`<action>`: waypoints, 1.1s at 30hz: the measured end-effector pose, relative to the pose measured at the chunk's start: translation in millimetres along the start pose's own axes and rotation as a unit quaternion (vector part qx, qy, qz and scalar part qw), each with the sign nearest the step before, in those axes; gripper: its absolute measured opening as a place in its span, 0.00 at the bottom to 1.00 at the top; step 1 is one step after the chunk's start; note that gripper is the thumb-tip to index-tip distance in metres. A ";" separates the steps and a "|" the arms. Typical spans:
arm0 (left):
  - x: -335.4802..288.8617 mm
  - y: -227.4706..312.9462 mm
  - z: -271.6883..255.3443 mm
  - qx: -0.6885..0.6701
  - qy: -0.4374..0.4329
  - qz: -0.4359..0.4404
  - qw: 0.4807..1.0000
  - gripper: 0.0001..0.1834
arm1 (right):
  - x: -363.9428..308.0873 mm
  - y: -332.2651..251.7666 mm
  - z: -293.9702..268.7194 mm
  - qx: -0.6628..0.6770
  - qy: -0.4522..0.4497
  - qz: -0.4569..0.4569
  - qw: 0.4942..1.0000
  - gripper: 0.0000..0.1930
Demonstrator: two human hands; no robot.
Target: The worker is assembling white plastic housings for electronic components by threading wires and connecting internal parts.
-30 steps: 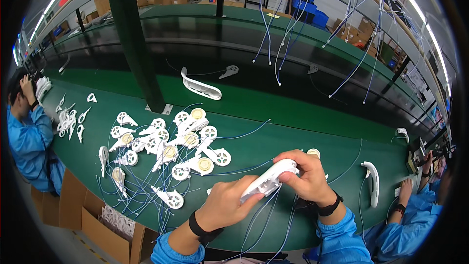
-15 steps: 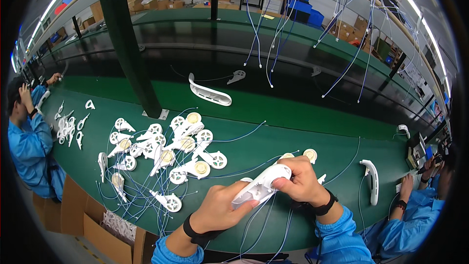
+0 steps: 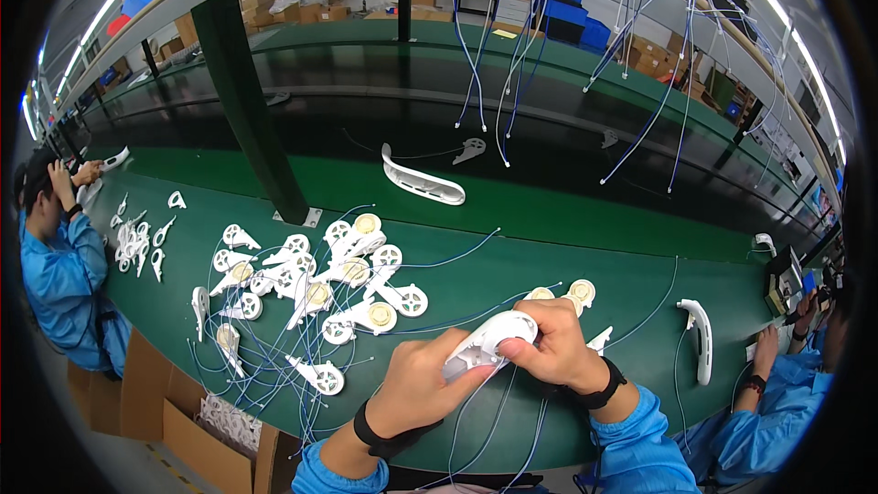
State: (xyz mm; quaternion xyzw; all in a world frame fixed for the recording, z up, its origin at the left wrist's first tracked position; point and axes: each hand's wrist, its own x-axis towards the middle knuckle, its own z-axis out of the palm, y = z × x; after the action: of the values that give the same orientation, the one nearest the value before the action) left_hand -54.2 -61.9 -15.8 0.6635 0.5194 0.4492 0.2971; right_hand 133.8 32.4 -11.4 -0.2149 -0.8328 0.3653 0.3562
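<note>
1. Shell [image 3: 483, 337], white and curved, in the head view. Held up over the green table [image 3: 585, 252], toward 5 o'clock from the middle of the view.
2. Grip: firm, with both hands wrapped on the shell. Left hand [image 3: 413, 384] pinching the 8 o'clock end, right hand [image 3: 556, 348] holding the 2 o'clock end, right thumb on the rim.
3. Long way of the shell: from 8 o'clock up to 2 o'clock, right between the hands. Both hands touching, so neither one nearer. Hollow side partly in sight, partly covered by the thumbs.
4. Below the hands, thin wires [image 3: 537, 430] going down toward 6 o'clock. Joined to the shell or not: cannot tell.
5. Near the right hand, toward 1 o'clock: small part with a round cream disc [image 3: 581, 292]. Toward 3 o'clock, well apart: second shell [image 3: 701, 348], lying on the table.
6. Between 10 and 11 o'clock from the left hand: big messy heap of white parts [image 3: 380, 316], with wheels and blue wires. Toward 11 o'clock from the held shell, far off: third shell [image 3: 422, 187].
</note>
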 end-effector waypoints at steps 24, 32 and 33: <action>0.8 -24.9 -1.4 -0.076 0.142 0.036 0.986 0.57 | 3.2 101.5 -124.5 0.215 0.221 0.383 0.871 0.24; 24.6 0.2 -6.4 0.146 0.021 0.086 0.985 0.25 | -32.4 209.8 -236.2 -0.056 0.172 0.518 0.836 0.35; 26.1 -0.7 -9.4 0.126 -0.016 0.028 0.991 0.27 | -35.6 215.1 -247.4 -0.168 0.188 0.512 0.821 0.32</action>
State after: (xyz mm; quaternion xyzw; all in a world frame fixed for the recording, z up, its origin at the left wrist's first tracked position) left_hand -61.5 -37.4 -4.9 0.7172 0.5481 0.3777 0.2065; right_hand 363.7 260.9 -72.1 -0.7312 -0.5683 0.3022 0.2259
